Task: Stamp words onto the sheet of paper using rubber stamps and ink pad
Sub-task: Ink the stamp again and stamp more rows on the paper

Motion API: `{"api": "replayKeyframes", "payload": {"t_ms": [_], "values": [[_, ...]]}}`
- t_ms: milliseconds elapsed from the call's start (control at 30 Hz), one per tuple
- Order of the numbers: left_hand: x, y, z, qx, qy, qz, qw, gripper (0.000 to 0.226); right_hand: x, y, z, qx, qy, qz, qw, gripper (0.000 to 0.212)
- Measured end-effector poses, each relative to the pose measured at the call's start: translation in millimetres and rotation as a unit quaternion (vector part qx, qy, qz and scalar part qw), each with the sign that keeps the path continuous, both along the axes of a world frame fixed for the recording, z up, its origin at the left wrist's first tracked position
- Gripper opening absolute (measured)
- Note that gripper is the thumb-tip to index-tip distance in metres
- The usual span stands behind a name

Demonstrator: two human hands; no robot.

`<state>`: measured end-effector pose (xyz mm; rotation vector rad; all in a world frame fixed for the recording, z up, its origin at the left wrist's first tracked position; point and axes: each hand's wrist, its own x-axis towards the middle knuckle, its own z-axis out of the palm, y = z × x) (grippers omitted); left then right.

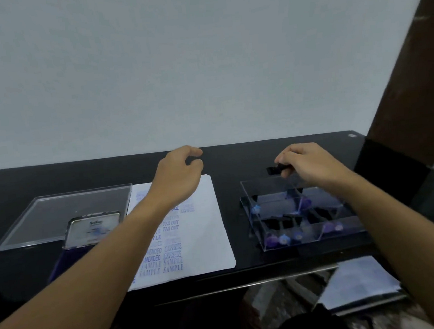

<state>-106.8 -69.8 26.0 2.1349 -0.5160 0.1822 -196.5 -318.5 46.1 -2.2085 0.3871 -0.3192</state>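
Black stamp (pixel 273 170) pinched by right hand (pixel 310 167) above its clear box (pixel 263 186), likely for inking; left hand (pixel 180 176) loosely curled, empty.

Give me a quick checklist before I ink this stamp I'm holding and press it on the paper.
1. Grip: ok, the right hand pinches a black stamp.
2. Lid up on the ink pad: ok.
3. Blank space: ok, the right side of the sheet of paper is unstamped.
4. Steadying: ok, the left hand holds nothing, above the sheet.
5. Stamp's word and facing: cannot tell.
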Motion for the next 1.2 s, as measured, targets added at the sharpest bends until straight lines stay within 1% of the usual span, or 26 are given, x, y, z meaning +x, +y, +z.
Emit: {"api": "replayKeyframes", "payload": {"t_ms": [167, 233, 333, 400, 533, 633, 700, 833, 933, 1033, 1133, 1200], "values": [[-13.0, -36.2, 2.8, 0.009, 0.004, -0.039, 0.999, 0.035, -12.8, -24.0, 2.9, -0.020, -0.007, -0.013, 1.000, 0.024], [-18.8, -49.1, 2.5, 0.013, 0.006, -0.055, 0.998, 0.035, -15.0, -31.9, 0.8, -0.046, -0.004, -0.017, 0.999, 0.020], [-26.2, -65.3, -1.2, 0.025, 0.012, -0.073, 0.997, 0.036, -15.0, -44.7, -7.5, -0.062, -0.005, -0.032, 0.998, 0.013], [-28.5, -76.1, -7.1, 0.041, 0.017, -0.087, 0.995, 0.036, -12.8, -56.4, -15.9, -0.082, 0.011, -0.044, 0.996, 0.015], [-28.6, -95.8, -23.4, 0.075, 0.025, -0.111, 0.991, 0.040, -7.3, -77.8, -36.0, -0.132, 0.072, -0.056, 0.987, 0.016], [-27.8, -109.2, -35.3, 0.091, 0.031, -0.121, 0.988, 0.042, -4.5, -87.8, -50.5, -0.199, 0.094, -0.072, 0.973, 0.014], [-27.1, -117.5, -40.8, 0.107, 0.018, -0.121, 0.987, 0.042, -3.1, -90.9, -56.4, -0.236, 0.096, -0.089, 0.963, 0.014], [-25.0, -130.7, -47.3, 0.136, -0.016, -0.119, 0.984, 0.041, 1.3, -90.9, -61.1, -0.249, 0.101, -0.111, 0.957, 0.016], [-26.3, -135.5, -54.6, 0.152, -0.014, -0.111, 0.982, 0.042, 5.4, -88.6, -65.9, -0.245, 0.115, -0.118, 0.955, 0.017], [-29.8, -136.3, -64.8, 0.166, -0.021, -0.113, 0.979, 0.041, 7.3, -87.8, -72.8, -0.275, 0.126, -0.118, 0.946, 0.017], [-30.3, -136.2, -69.7, 0.156, -0.028, -0.105, 0.982, 0.042, 9.2, -88.8, -73.0, -0.290, 0.139, -0.110, 0.940, 0.016], [-29.6, -136.3, -70.8, 0.155, -0.027, -0.106, 0.982, 0.043, 11.5, -89.4, -69.7, -0.291, 0.164, -0.098, 0.937, 0.014]]}}
